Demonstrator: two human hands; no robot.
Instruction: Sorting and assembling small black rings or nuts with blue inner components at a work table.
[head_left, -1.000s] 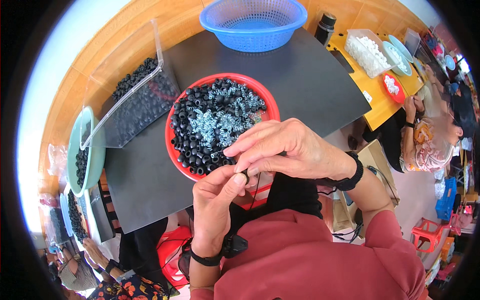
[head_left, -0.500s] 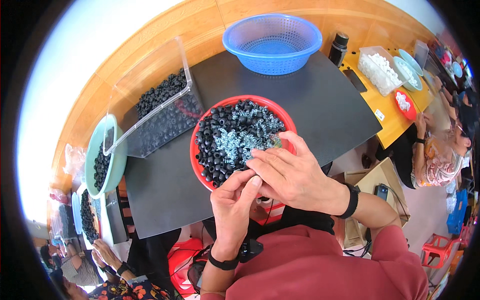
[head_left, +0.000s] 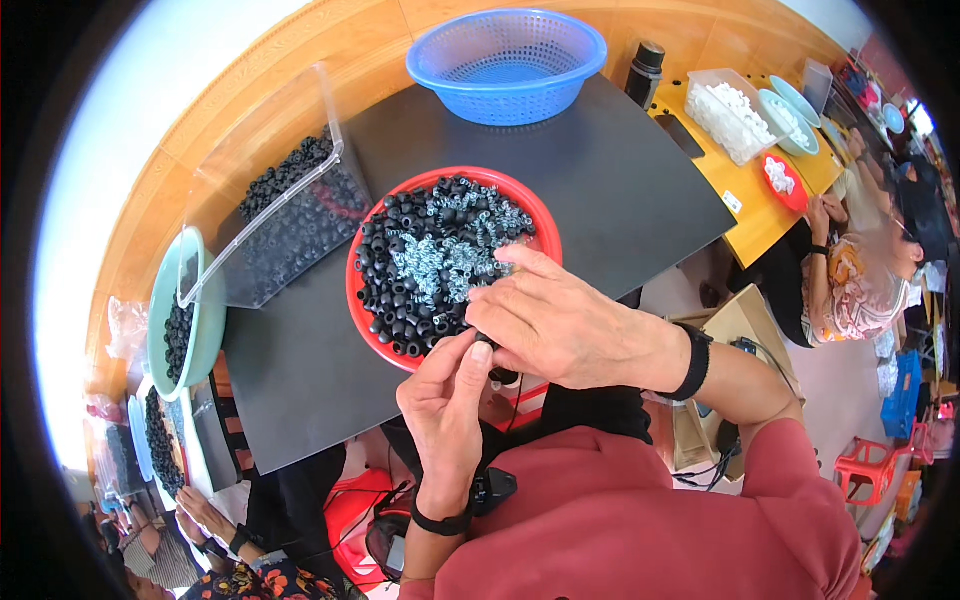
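A red basin holds many small black hollow plastic parts, with a heap of small metal coil springs on top. Just over its near rim my two hands meet. My left hand pinches a small dark part, mostly covered by the fingertips. Curved in against it from the right is my right hand, its fingers bent and its thumb hidden. I cannot make out what the right fingers hold.
The basin sits on a black table. Around it are a blue colander, a clear bin of black parts, a green basin and a dark flask. Co-workers sit at the left and right; a cardboard box stands right.
The whole view has shifted, so the table things appear farther left and higher. My hands stay together at the basin's near rim, and the dark part shows a little more between the fingertips.
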